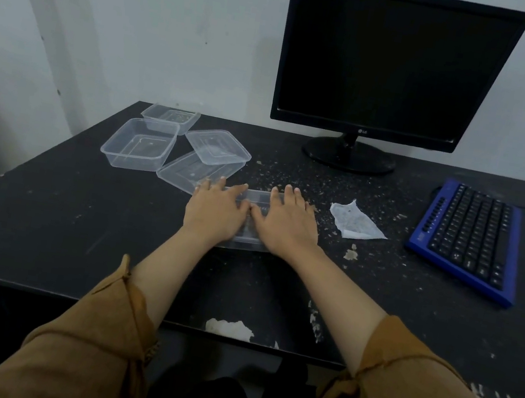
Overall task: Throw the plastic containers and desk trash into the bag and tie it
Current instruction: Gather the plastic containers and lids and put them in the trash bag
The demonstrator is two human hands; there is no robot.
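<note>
Pale grey-white wall (144, 22) with a few dark specks, worn black desk (43, 214) with chipped front edge pushed against it, black LG monitor (391, 64) switched off, blue keyboard (470, 237) at right, dim, even light

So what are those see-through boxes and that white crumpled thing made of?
The boxes look like thin clear plastic: glossy, and the dark desk shows through them. The white scrap looks like tissue or paper, matte and wrinkled, though thin plastic is possible.
</note>
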